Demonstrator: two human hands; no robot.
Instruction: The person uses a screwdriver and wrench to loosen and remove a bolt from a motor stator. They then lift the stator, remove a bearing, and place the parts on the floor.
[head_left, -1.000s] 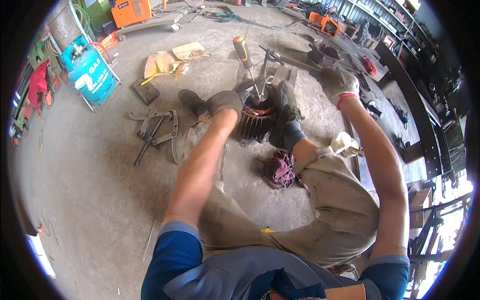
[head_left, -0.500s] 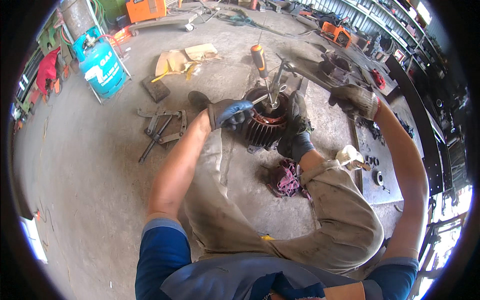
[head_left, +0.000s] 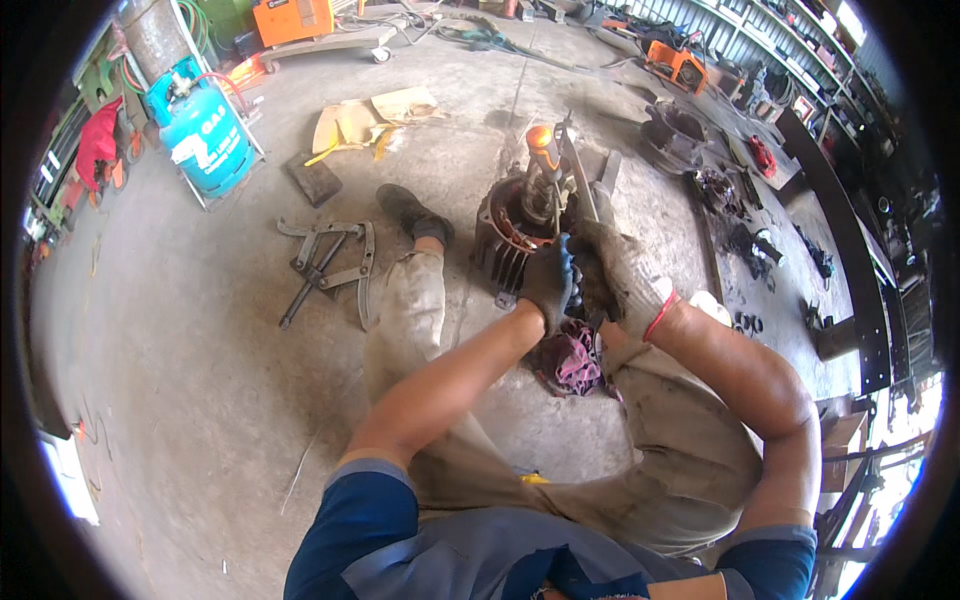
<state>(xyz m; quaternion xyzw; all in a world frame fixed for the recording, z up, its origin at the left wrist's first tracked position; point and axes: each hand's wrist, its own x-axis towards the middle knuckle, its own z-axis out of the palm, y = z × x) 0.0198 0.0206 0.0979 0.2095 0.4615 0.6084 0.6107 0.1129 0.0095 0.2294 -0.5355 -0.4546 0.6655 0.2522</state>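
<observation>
Between my feet stands a finned motor housing (head_left: 497,255) with copper windings inside. A shaft or puller part (head_left: 538,197) rises from its middle, and beside it is a screwdriver (head_left: 543,147) with an orange and black handle. My gloved right hand (head_left: 628,275) is closed round the near end of a long metal bar (head_left: 580,175), seemingly a wrench handle. Close against it, my gloved left hand (head_left: 548,282) is closed on a thinner metal rod (head_left: 557,208) at the housing's near side. The gloves hide both lower ends. A pink and black cloth (head_left: 572,362) lies below my hands.
A jawed gear puller (head_left: 325,265) lies on the floor at left, near a dark metal plate (head_left: 312,180) and cardboard (head_left: 345,122). A blue-green gas cylinder (head_left: 208,145) stands farther left. Another housing (head_left: 675,135) and greasy parts (head_left: 720,190) are at right.
My right hand has swung the long bar left and toward me. My left hand has moved right and nearer, so both hands are now together in front of the housing.
</observation>
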